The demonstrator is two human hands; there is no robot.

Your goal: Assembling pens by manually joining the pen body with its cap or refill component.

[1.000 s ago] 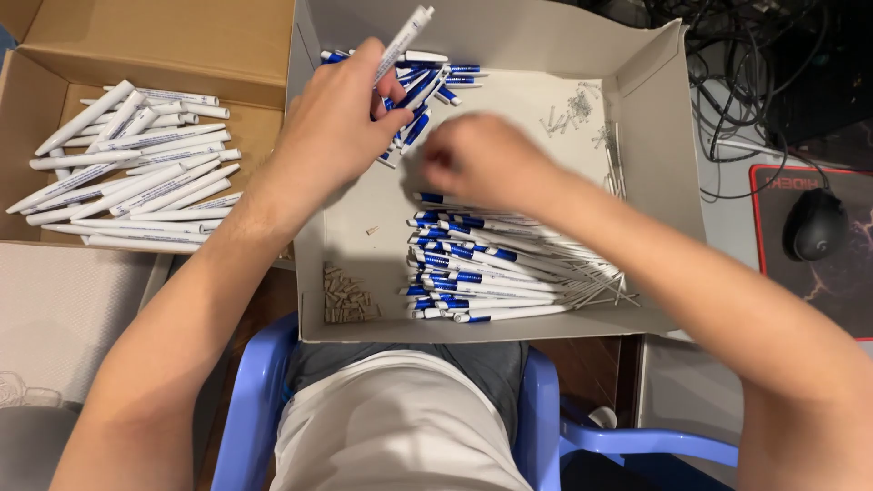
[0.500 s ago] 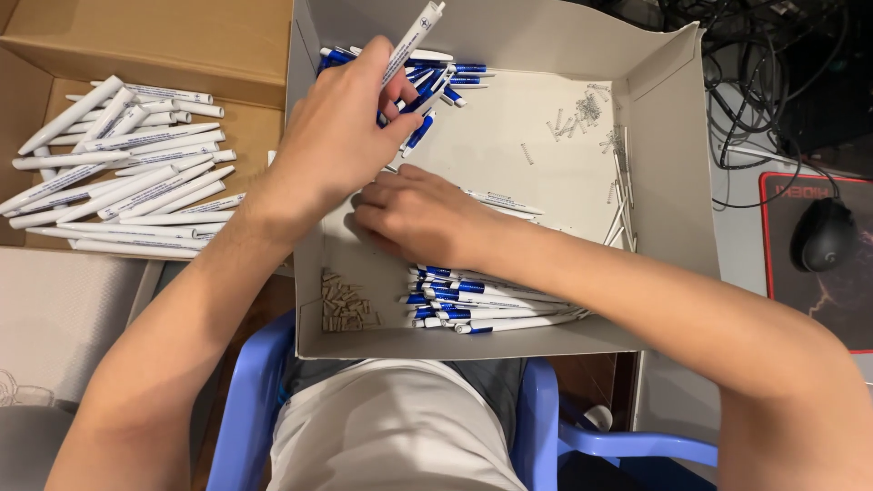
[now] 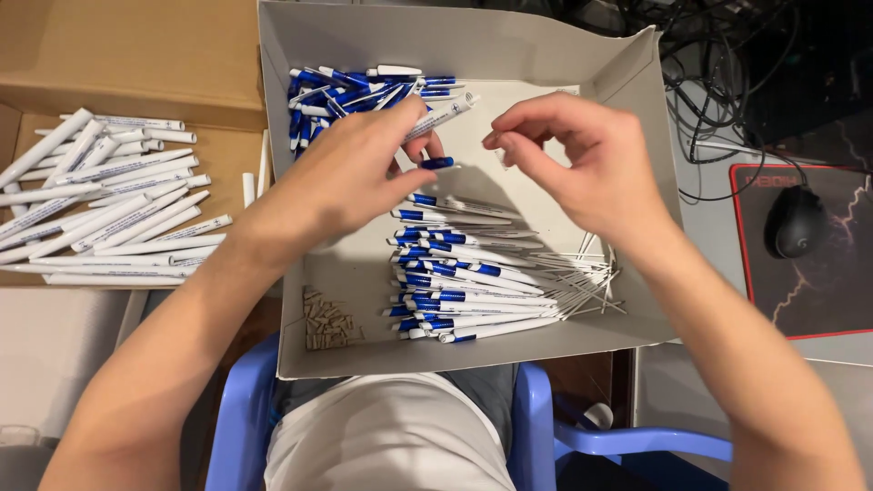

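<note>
So: grey cardboard tray (image 3: 637,182) sits on the lap, brown box (image 3: 118,55) beside it on the left holding a loose layer of white pen barrels (image 3: 109,218). Inside the tray, a stack of blue-and-white pens (image 3: 473,291) lies near the front wall with thin refills (image 3: 582,273) fanned out to its right, a second heap of blue parts (image 3: 364,91) lies along the back wall, and a small pile of springs (image 3: 327,318) sits in the front-left corner. Left hand (image 3: 350,177) is curled round one pen (image 3: 441,116), pinched near its blue end; long axis runs diagonally, white tip up and to the right, toward the right hand (image 3: 582,159). Right hand hovers just beside that tip, thumb and forefinger narrowed to a pinch; whether they hold a small part I cannot tell. Gap between tip and right fingertips is short and lies nearly along the pen's axis, so the right hand is the nearer one to the free end. Versus half a second ago: right hand has lifted off the tray floor by the stack and come up level with the pen; left hand has dropped the pen lower and tilted it flatter; camera has shifted, so the stack now shows fully.
</note>
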